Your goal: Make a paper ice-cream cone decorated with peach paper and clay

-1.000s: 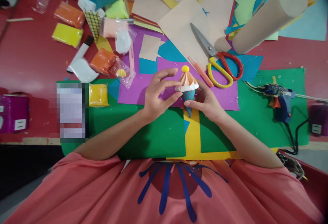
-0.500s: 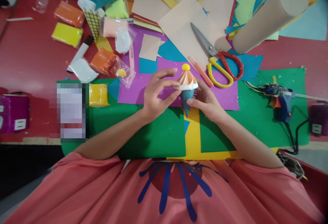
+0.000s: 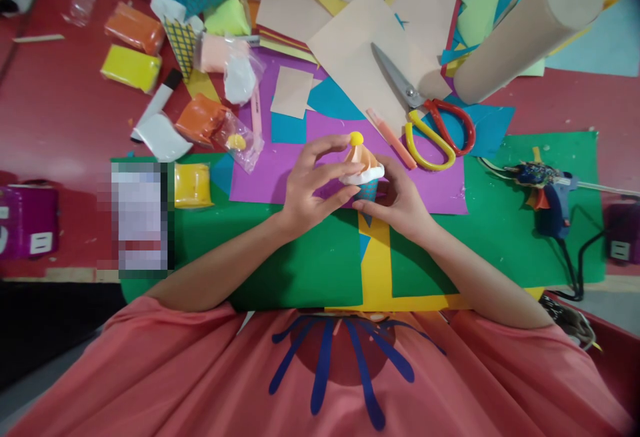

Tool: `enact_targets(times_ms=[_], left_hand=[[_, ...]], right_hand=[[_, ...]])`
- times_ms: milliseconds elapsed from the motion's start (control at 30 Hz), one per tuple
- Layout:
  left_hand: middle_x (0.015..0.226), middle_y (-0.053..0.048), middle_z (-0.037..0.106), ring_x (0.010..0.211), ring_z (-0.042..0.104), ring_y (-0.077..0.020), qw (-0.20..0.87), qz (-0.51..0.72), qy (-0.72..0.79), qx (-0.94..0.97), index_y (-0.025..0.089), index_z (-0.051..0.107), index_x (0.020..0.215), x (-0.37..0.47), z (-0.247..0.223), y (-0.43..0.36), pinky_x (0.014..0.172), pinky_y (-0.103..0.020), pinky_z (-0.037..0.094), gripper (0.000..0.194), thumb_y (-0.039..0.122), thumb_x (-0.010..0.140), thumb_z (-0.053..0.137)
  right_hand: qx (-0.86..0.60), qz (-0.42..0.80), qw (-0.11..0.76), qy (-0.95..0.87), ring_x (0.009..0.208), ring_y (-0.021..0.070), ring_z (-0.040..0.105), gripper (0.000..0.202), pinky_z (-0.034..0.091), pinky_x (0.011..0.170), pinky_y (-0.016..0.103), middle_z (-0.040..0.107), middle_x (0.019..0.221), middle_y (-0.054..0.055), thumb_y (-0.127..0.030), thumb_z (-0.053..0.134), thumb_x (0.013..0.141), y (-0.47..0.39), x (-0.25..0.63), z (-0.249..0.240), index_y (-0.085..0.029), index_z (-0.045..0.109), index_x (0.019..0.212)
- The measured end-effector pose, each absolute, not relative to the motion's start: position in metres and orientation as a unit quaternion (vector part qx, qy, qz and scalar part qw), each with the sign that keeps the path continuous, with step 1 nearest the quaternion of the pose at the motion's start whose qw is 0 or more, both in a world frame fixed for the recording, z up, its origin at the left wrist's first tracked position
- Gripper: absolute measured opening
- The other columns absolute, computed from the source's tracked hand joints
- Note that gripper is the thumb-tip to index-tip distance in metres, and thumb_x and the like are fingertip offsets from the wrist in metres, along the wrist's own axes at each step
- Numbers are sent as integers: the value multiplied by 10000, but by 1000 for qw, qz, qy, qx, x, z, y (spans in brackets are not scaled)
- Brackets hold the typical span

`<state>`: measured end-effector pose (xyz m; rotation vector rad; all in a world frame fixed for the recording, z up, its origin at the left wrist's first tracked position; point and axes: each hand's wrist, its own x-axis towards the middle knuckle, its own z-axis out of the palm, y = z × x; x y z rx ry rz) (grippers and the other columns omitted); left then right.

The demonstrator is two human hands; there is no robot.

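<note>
A small ice cream cone model (image 3: 366, 172) is held between my hands above the purple sheet. It has a blue checked cone, a white rim, a peach swirl and a yellow ball on top, and its tip points down toward me. My right hand (image 3: 404, 202) grips the cone from the right, thumb across its front. My left hand (image 3: 313, 180) closes on it from the left, with fingertips at the white rim and one finger by the yellow ball.
Scissors (image 3: 413, 97) and a peach marker (image 3: 391, 138) lie beyond my hands. A glue gun (image 3: 553, 200) rests at right near a thick roll (image 3: 527, 34). Clay packets (image 3: 131, 67), more cones (image 3: 181, 37) and a blurred-out rectangle (image 3: 140, 217) are at left.
The cone model has tilted, its yellow ball shifting left and slightly down while the visible cone looks shorter. My left fingers have moved over its rim and top; my right thumb has slid left.
</note>
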<state>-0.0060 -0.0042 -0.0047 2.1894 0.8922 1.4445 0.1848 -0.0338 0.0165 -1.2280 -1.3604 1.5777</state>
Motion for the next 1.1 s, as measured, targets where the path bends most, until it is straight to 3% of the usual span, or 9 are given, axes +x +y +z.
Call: enact_targets(times_ms=[267, 433, 567, 667, 833, 1000, 1100], left_hand=[[1342, 19, 582, 1201, 645, -177, 183, 511, 322, 776, 385, 668, 1117, -6, -7, -6, 1023, -360, 577, 201, 368, 917, 673], [1258, 5, 623, 1153, 668, -172, 185, 519, 329, 767, 436, 603, 1251, -6, -3, -5, 963, -343, 610, 322, 374, 938, 645], [1294, -13, 617, 1208, 650, -200, 178, 511, 330, 773, 465, 513, 1383, -5, -4, -4, 991, -383, 609, 416, 423, 972, 566], [1365, 7, 583, 1269, 628, -235, 202, 513, 310, 774, 506, 519, 1379, -3, -5, -4, 1036, -417, 585, 441, 402, 956, 591], [1402, 6, 558, 1281, 612, -205, 194, 522, 304, 773, 482, 563, 1347, -2, -7, -5, 1015, -390, 603, 421, 322, 960, 602], [1368, 7, 567, 1268, 621, -225, 191, 501, 331, 777, 533, 521, 1355, -5, -10, -2, 1027, -436, 597, 414, 468, 952, 585], [1389, 19, 555, 1297, 603, -242, 200, 486, 342, 779, 565, 510, 1350, -7, -13, -1, 1039, -446, 584, 419, 468, 948, 582]], right_hand=[[-499, 571, 351, -549, 814, 166, 653, 803, 601, 741, 346, 616, 1093, 54, -615, 819, 685, -36, 185, 13, -253, 467, 1310], [-438, 636, 364, -520, 931, 188, 687, 672, 610, 805, 345, 647, 1164, 56, -558, 798, 747, -33, 187, 19, -276, 466, 1259], [-417, 673, 368, -487, 909, 179, 711, 675, 614, 814, 343, 686, 1102, 31, -515, 811, 752, -32, 187, 21, -291, 437, 1267], [-427, 662, 379, -486, 881, 172, 713, 707, 619, 807, 337, 685, 1060, 14, -546, 824, 729, -33, 186, 21, -303, 430, 1263], [-432, 649, 385, -494, 878, 169, 719, 701, 625, 794, 316, 678, 1043, 6, -554, 832, 719, -34, 185, 21, -308, 437, 1243], [-440, 629, 385, -512, 868, 163, 692, 705, 608, 769, 314, 653, 1066, 16, -571, 809, 734, -35, 185, 19, -314, 432, 1271], [-452, 611, 384, -524, 869, 167, 681, 729, 596, 768, 320, 638, 1115, 36, -582, 801, 736, -35, 186, 18, -311, 425, 1298]])
